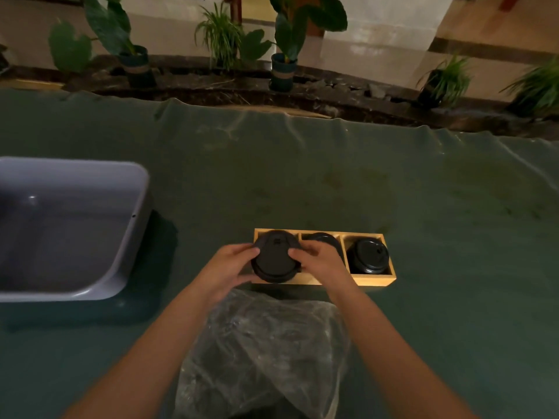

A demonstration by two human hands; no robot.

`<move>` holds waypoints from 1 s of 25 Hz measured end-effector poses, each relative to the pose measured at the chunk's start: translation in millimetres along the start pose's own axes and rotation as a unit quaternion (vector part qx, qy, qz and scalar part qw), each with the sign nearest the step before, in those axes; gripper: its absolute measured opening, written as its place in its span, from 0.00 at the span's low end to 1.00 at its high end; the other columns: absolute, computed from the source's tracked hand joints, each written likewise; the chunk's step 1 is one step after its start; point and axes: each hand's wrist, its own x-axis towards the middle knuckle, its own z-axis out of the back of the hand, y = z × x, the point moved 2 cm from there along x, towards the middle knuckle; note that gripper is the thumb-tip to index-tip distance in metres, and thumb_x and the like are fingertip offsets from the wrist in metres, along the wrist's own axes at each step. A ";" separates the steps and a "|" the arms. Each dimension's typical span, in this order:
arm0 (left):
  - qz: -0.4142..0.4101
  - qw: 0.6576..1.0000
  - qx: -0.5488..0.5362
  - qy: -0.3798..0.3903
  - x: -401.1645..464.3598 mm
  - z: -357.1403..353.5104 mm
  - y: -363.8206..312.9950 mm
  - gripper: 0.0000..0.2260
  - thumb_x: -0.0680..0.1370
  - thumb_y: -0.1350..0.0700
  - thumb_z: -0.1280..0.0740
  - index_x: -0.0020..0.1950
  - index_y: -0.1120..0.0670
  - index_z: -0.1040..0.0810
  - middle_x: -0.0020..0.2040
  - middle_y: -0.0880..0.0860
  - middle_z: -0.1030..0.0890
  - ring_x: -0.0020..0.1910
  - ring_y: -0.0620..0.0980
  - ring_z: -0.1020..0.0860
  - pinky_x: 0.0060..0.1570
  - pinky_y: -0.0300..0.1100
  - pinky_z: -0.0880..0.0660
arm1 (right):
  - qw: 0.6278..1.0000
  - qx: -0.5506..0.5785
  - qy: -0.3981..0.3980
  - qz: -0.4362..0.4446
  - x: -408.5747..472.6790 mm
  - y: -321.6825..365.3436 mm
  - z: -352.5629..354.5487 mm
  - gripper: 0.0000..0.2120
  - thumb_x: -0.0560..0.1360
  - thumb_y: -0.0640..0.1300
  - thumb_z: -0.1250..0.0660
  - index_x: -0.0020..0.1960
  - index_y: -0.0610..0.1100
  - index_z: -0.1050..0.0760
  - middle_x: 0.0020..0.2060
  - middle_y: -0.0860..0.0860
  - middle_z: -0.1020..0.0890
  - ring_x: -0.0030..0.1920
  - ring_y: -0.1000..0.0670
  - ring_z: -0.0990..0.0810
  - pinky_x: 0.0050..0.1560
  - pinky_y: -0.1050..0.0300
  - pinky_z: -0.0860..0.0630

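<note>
A wooden organiser box [375,279] with three compartments sits on the green cloth. Both hands hold a stack of black round cup lids [273,261] over its left compartment. My left hand [230,267] grips the stack's left side, thumb on the rim. Pinching the stack's right edge is my right hand [316,260], which hides part of the middle compartment, where more black lids [323,237] show. Another stack of black lids [367,257] fills the right compartment.
A clear plastic bag [266,352] holding dark items lies right in front of me, between my forearms. An empty grey plastic tub [137,207] stands at the left. Potted plants [284,68] line a dark ledge beyond the table's far edge.
</note>
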 end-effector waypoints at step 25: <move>-0.030 0.929 0.288 -0.233 81.4 -5.5 16.3 0.18 0.74 0.46 0.34 0.59 0.56 0.23 0.57 0.54 0.20 0.57 0.54 0.23 0.60 0.48 0.27 | 0.915 -0.380 -0.071 0.115 78.6 -9.6 4.7 0.22 0.74 0.50 0.34 0.65 0.45 0.32 0.62 0.44 0.28 0.54 0.43 0.22 0.50 0.50 0.24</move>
